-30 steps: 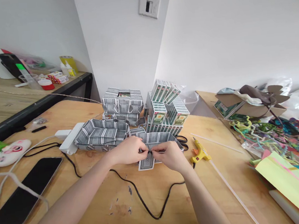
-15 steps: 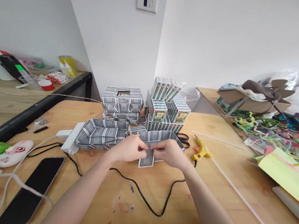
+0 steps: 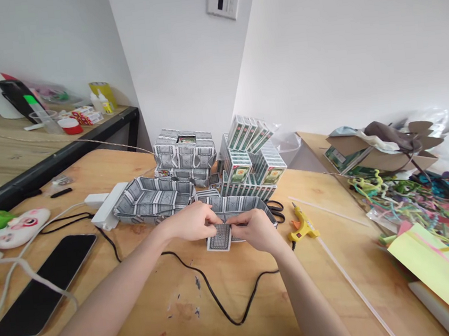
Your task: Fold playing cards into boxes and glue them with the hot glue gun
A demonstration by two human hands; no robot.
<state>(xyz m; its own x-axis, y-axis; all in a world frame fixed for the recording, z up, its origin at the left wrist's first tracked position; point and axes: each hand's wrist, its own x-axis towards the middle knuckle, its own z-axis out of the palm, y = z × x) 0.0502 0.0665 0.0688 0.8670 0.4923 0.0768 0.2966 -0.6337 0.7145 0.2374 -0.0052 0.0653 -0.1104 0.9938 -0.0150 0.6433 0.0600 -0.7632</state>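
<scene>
While both your hands meet at table centre, your left hand (image 3: pixel 192 222) and right hand (image 3: pixel 255 230) pinch one playing card (image 3: pixel 219 237); the glue gun (image 3: pixel 302 226) lies at three o'clock.

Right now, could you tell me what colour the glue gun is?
The glue gun is yellow with an orange trigger, seen in the head view.

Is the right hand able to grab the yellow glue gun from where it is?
Probably yes. The glue gun lies on the table just right of the right hand, with only bare wood between them. But that hand is pinching a playing card together with the left hand.
</scene>
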